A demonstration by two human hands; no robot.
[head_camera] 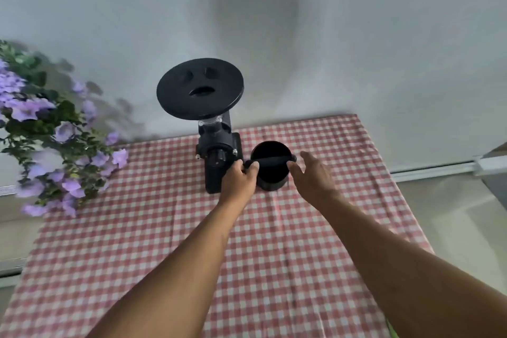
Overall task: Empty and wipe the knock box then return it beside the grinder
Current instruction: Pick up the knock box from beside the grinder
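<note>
Forearms reach over the checked cloth [274, 255] to the knock box [270, 166].
Left hand [238, 177] pinches its left rim beside the grinder [216, 151]; right hand [312, 175], fingers spread, nears the right side, probably to lift.

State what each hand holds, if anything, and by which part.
The left hand has its grip on the knock box at its left rim, by the bar's end. The right hand is open, holding nothing.

Soft, even daylight; a dark shadow [255, 19] is cast on the wall at top centre, flowers [41, 129] blurred at left, edges bowed by wide-angle distortion.
</note>
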